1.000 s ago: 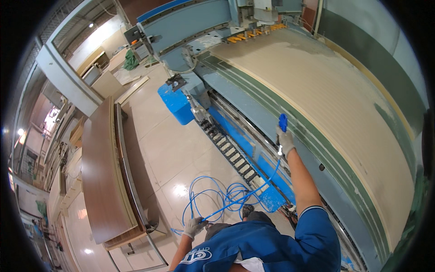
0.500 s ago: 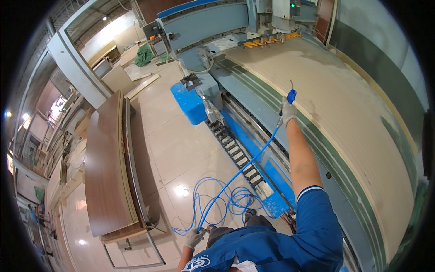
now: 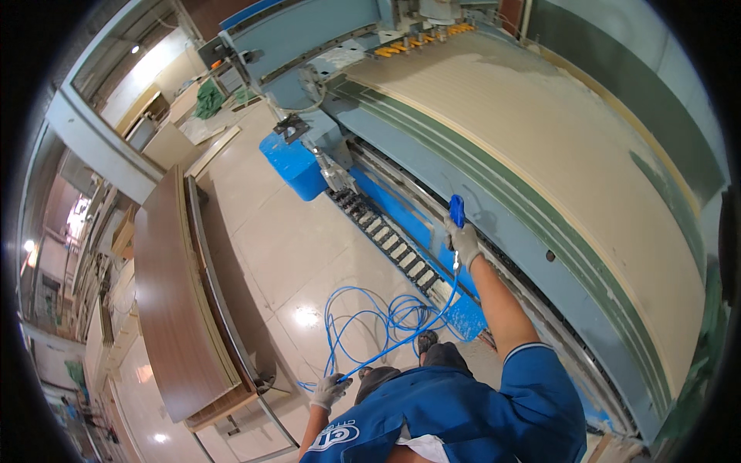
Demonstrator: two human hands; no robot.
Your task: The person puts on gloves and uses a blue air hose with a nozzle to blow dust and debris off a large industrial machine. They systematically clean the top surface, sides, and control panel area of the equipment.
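Observation:
My right hand (image 3: 465,241), in a grey glove, is raised in front of me and grips a blue air gun (image 3: 456,211) beside the long blue machine bed (image 3: 494,224). A thin blue hose (image 3: 401,332) runs down from the gun to my left hand (image 3: 330,390), also gloved, which holds it low near my hip. More of the hose lies in loose coils (image 3: 370,316) on the floor by my feet. A large pale dusty board (image 3: 556,147) lies flat on the machine bed to the right of the gun.
A stack of brown wood panels (image 3: 174,293) rests on a cart at the left. A blue box (image 3: 293,166) and a black cable chain (image 3: 382,235) sit along the machine's near side. The gantry (image 3: 324,38) crosses the far end.
The view has shifted so the machine sits higher and farther. My right hand with the air gun has stayed raised beside the bed; my left hand still holds the hose low.

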